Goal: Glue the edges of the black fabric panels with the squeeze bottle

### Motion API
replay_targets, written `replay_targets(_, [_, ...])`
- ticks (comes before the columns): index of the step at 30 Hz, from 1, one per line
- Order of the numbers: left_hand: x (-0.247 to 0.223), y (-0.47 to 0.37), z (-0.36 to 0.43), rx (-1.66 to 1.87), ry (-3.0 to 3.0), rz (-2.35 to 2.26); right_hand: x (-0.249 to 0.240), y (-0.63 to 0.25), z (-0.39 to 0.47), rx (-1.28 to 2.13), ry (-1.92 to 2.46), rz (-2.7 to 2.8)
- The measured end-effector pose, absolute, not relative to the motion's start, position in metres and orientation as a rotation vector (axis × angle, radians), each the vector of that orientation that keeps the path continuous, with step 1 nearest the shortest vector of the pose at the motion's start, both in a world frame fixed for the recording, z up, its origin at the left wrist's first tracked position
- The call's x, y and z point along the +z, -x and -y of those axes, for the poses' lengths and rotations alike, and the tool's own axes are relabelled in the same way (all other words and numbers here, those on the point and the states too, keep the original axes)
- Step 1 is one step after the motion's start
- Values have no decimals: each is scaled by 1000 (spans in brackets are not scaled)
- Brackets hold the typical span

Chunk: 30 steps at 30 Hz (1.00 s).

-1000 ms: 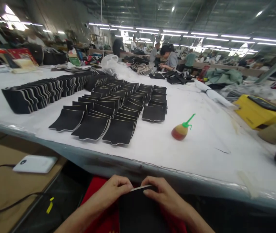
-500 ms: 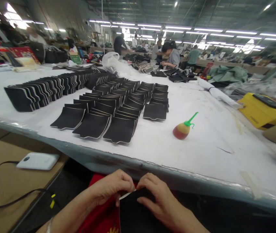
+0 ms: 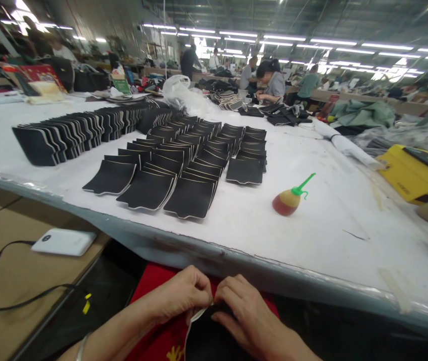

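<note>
At the lower middle, below the table edge, a black leather-like panel (image 3: pixel 214 337) with a pale edge is held over a red garment or cloth. My left hand (image 3: pixel 191 293) pinches the panel's upper pale edge, its fingers closed. Beside it, my right hand (image 3: pixel 242 311) grips the panel's top from the right, thumb on the near face and fingers curled over the edge. The two hands nearly meet at that edge. Similar black panels (image 3: pixel 189 196) lie overlapped in rows on the white table (image 3: pixel 236 225), and more stand upright in a long row (image 3: pixel 36 144) at the left.
A squeeze bottle (image 3: pixel 286 202) with a green spout stands right of the panels. At the right sits a yellow case (image 3: pixel 417 170). A white power bank (image 3: pixel 64 241) with a black cable rests on a lower brown surface. Clear plastic (image 3: pixel 183 95) and several people are farther back.
Both hands have stayed at the panel's top edge, my right fingers drawn closer in. The panel now looks more bent, its corner rounded. The view has shifted slightly.
</note>
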<state>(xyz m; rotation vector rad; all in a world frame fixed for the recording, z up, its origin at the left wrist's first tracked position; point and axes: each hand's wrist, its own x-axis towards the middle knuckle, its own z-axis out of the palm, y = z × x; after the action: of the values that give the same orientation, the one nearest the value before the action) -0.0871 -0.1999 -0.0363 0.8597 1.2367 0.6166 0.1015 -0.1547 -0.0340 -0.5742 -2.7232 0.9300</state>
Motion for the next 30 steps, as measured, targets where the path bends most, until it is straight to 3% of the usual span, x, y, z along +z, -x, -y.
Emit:
replay_targets(13, [-44, 91, 202, 558, -1187, -1315, -40, -100, 146, 1117, 539, 2726])
replay_targets(20, [-55, 101, 197, 474, -1346, -1554, -14, -104, 154, 1304, 461, 2666])
replay_targets(30, [-36, 102, 224, 584, -1257, -1335, -34, -105, 154, 1322, 670, 2554])
